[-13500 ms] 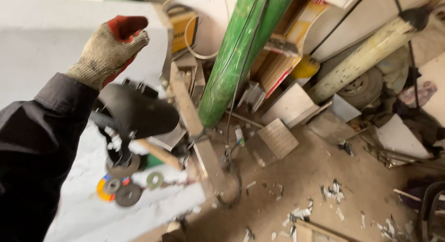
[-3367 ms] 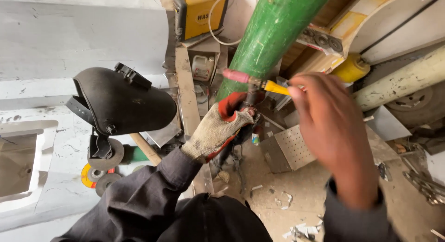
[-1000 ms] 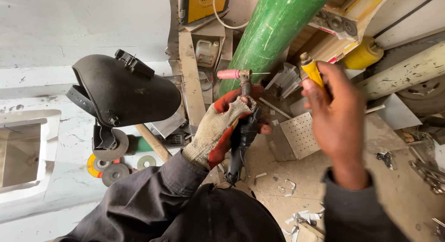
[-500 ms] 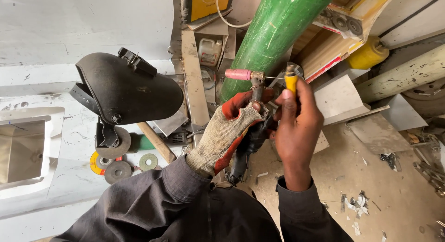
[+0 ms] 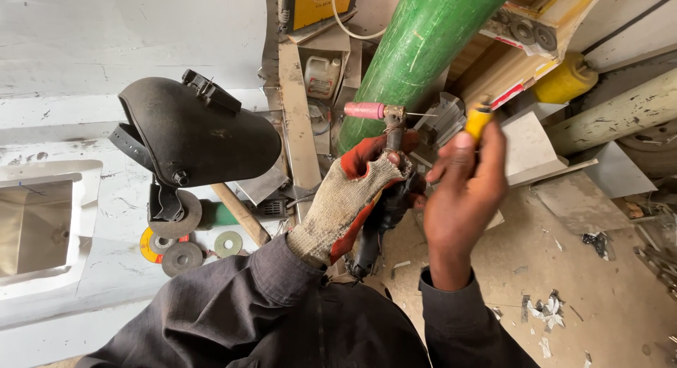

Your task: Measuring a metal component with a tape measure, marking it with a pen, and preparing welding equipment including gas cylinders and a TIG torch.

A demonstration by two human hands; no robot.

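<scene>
My left hand (image 5: 356, 195), in a knitted glove with red palm coating, grips a welding torch (image 5: 389, 139) upright; its pink ceramic nozzle (image 5: 364, 110) points left and a thin rod sticks out to the right of the torch head. My bare right hand (image 5: 462, 188) is just right of the torch and pinches a small yellow cap (image 5: 477, 119) between its fingertips, a little apart from the torch head. The torch's black handle and cable run down behind my left wrist.
A black welding helmet (image 5: 201, 131) sits to the left on a pale bench (image 5: 70, 79), with grinding discs (image 5: 182, 257) and a grinder below it. A tall green gas cylinder (image 5: 423, 47) leans behind the torch. Metal scraps, boards and a yellow can (image 5: 568, 79) crowd the dusty floor at right.
My right hand has drawn back to the right from the torch head, carrying the yellow cap. The left hand keeps the torch nearly still.
</scene>
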